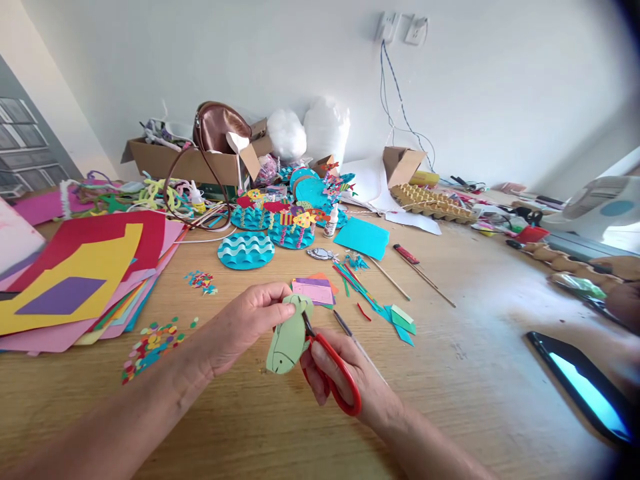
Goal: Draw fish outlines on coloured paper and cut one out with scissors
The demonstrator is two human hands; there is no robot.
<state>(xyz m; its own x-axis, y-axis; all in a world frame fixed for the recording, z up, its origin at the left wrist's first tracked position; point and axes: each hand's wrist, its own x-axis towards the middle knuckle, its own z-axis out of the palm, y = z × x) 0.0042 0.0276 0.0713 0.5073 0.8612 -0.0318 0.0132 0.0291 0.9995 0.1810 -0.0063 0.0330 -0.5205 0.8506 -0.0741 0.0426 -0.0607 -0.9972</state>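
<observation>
Pinched in my left hand is a light green paper fish, with a drawn outline, an eye and a mouth at its lower end. My right hand grips red-handled scissors. Their dark blades meet the fish's right edge, near the tail end at the top. Behind the fish, pink paper with a drawing lies on other coloured pieces. A pen rests on the table just beyond my right hand.
Coloured paper sheets and loose paper dots lie at left. Blue wave bases with small fish stand behind, near a blue sheet and a glue bottle. At right are a phone and part of another person's hand.
</observation>
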